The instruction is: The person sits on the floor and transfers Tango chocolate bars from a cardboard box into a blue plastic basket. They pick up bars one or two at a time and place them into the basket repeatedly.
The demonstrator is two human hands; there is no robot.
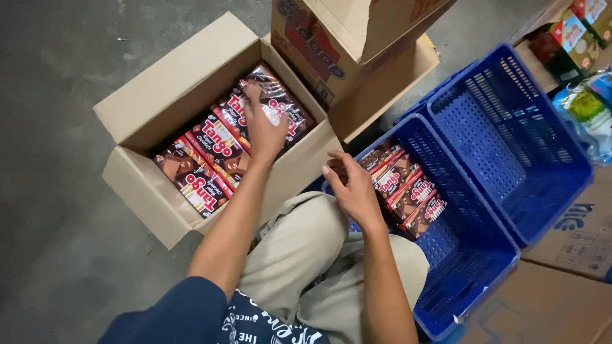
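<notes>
The left hand is reaching into the cardboard box, fingers spread on a brown snack pack; the right hand, grip loosely open, is resting at the near-left rim of the blue basket beside packs. Lifting seems to need a firmer grip.

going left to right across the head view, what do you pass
open cardboard box of brown snack packs → left hand on the packs → right hand at the near blue crate, beside its row of packs → second blue crate → green packets
</notes>
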